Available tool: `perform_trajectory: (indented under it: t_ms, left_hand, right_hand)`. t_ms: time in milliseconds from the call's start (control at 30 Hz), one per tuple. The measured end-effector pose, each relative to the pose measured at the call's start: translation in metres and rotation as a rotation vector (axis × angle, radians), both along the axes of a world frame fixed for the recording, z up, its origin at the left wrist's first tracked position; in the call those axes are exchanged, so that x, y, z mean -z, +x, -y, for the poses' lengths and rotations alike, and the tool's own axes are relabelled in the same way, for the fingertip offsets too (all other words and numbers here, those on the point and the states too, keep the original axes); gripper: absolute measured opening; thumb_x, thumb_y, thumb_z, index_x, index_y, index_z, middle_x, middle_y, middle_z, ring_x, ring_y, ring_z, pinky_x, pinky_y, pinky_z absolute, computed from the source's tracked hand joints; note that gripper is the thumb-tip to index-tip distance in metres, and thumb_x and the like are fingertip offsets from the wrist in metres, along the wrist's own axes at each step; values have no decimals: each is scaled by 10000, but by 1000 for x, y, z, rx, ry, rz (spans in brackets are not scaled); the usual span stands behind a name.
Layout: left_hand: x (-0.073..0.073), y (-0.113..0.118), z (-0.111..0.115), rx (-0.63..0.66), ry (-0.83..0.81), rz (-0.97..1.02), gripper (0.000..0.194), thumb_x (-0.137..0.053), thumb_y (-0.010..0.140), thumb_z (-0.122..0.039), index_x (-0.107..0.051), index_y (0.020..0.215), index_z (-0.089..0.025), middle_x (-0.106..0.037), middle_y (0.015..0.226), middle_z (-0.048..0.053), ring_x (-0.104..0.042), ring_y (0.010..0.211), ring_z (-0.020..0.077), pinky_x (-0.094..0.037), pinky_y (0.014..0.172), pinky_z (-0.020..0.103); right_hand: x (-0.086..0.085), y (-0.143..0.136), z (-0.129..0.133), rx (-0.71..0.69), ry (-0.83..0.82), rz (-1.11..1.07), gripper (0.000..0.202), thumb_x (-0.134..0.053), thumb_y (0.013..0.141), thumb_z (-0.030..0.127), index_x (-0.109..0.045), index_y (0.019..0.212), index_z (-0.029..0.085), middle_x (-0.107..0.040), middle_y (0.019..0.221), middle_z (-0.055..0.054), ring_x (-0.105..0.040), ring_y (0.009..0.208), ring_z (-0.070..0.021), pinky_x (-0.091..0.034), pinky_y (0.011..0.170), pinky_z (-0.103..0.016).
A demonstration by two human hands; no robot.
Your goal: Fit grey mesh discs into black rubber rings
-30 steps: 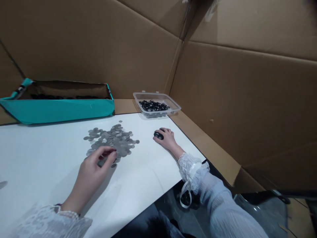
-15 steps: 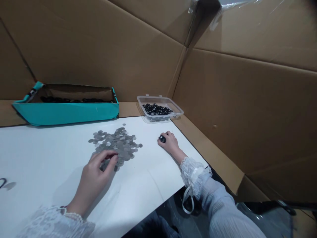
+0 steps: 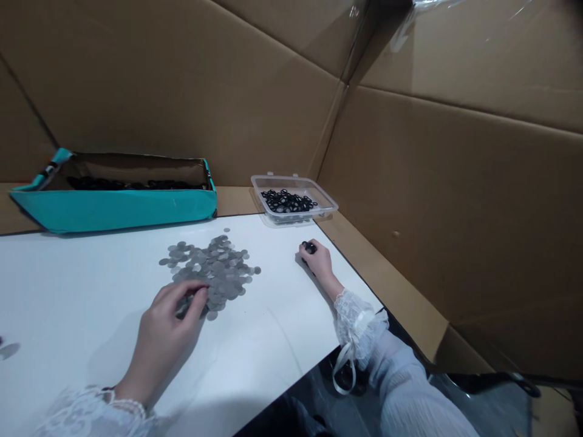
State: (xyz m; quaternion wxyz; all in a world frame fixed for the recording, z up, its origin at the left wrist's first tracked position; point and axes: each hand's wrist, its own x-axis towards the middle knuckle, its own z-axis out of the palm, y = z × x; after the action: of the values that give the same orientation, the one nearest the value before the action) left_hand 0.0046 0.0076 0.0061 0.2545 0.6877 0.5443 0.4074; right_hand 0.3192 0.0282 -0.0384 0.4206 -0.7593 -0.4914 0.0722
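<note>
My left hand (image 3: 163,321) is at the near left edge of a pile of thin grey discs (image 3: 223,270) spread on the white tabletop (image 3: 264,340). Its thumb and index finger are pinched together; whatever is between them is too small to make out. Off to the right, my right hand (image 3: 320,261) is closed around small glossy black rings (image 3: 310,247), which show between the thumb and fingers. How many rings it holds is hidden by the fingers.
A clear plastic box (image 3: 325,195) of black rings stands at the back right. Back left, a long teal-fronted cardboard box (image 3: 132,211) holds dark pieces. Cardboard walls (image 3: 455,200) rise behind and to the right. A grey disc (image 3: 10,351) lies at the far left edge.
My right hand has lifted slightly and shifted right, still with the black rings. My left hand stays pinched at the pile. The view has turned slightly.
</note>
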Motion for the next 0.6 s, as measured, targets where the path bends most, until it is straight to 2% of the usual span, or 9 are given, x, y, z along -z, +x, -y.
perform_trajectory:
  t_ms: [100, 200, 300, 367, 467, 600]
  left_hand:
    - [-1, 0, 0, -22, -14, 17, 299, -505, 742, -464, -624, 825, -203, -655, 902, 89, -635, 879, 261, -518, 795, 352]
    - [0, 0, -1, -40, -17, 21, 290, -506, 735, -463, -623, 815, -210, -655, 894, 83, -640, 867, 258, -521, 797, 350]
    - [2, 0, -3, -52, -17, 20, 285, -507, 730, -464, -624, 804, -215, -656, 899, 84, -645, 862, 258, -525, 802, 349]
    - [5, -1, -4, -50, -16, 16, 294, -509, 730, -469, -629, 813, -214, -658, 917, 89, -646, 867, 264, -528, 798, 356]
    - [8, -3, -6, -54, -10, 2, 297, -513, 731, -474, -637, 814, -218, -664, 902, 87, -644, 871, 271, -528, 804, 365]
    - [9, -5, -8, -63, -15, -11, 277, -522, 722, -469, -645, 807, -235, -674, 891, 73, -653, 851, 270, -536, 775, 362]
  right_hand:
    - [-16, 18, -12, 24, 33, -94, 307, -471, 779, 470, -498, 639, 198, -511, 554, 8, -464, 524, -133, -376, 528, -245]
    - [-44, 42, -40, 60, 64, -111, 340, -455, 782, 491, -527, 670, 178, -509, 542, 6, -432, 481, -119, -363, 491, -242]
    - [-74, 64, -81, 122, 115, -59, 348, -444, 800, 466, -589, 752, 154, -602, 652, -27, -509, 584, -136, -391, 565, -235]
    - [-88, 76, -110, 173, 129, -11, 351, -461, 805, 454, -623, 803, 144, -661, 767, -60, -566, 704, -165, -408, 640, -235]
    - [-91, 88, -145, 217, 85, 41, 359, -457, 842, 415, -654, 917, 125, -700, 945, -125, -611, 862, -202, -422, 744, -245]
    - [-78, 101, -172, 209, -73, 84, 341, -571, 835, 339, -659, 1027, 71, -678, 1091, -194, -590, 1069, -251, -412, 893, -293]
